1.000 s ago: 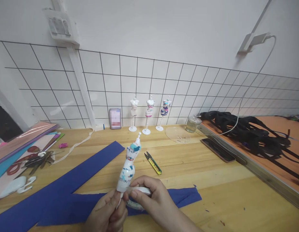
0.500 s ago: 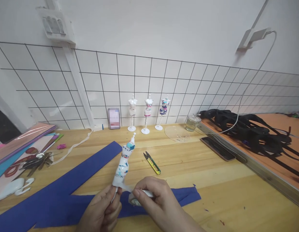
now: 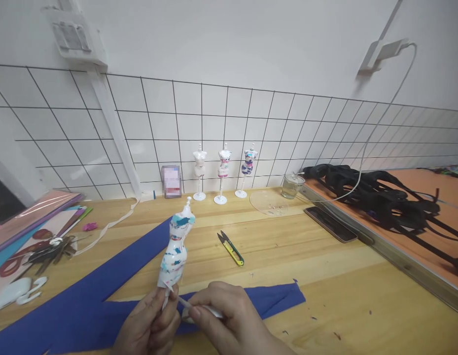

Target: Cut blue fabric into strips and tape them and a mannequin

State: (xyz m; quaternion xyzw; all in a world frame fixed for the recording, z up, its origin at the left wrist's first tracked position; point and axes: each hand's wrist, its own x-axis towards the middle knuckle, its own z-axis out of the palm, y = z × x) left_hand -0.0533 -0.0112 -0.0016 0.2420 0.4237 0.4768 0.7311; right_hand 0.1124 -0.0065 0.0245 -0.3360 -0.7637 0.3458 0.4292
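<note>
A small white dress-form mannequin [image 3: 176,254], patched with blue and teal, stands nearly upright in my left hand [image 3: 149,318], whose fingers close round its rod just below the hips. My right hand [image 3: 230,315] is closed on a roll of white tape [image 3: 188,315], mostly hidden by the fingers. From it a narrow, twisted tape strip [image 3: 183,301] runs to the mannequin's lower edge. Strips of blue fabric [image 3: 132,261] lie on the table beneath both hands. Thread snips [image 3: 231,250] with yellow and green handles rest beyond my right hand.
Several more items line the wall: a white mannequin [image 3: 199,165], two patterned ones, a glass of liquid [image 3: 292,187] and a clear plate [image 3: 267,203]. A phone [image 3: 330,224] lies at right, near black straps [image 3: 369,192]. Keys [image 3: 53,249] and earphones [image 3: 19,293] are at left.
The mannequin has moved left and slightly down, turning its front more toward me and standing straighter. The tape strip has gone from wide and flat to narrow and twisted. Both hands have shifted left.
</note>
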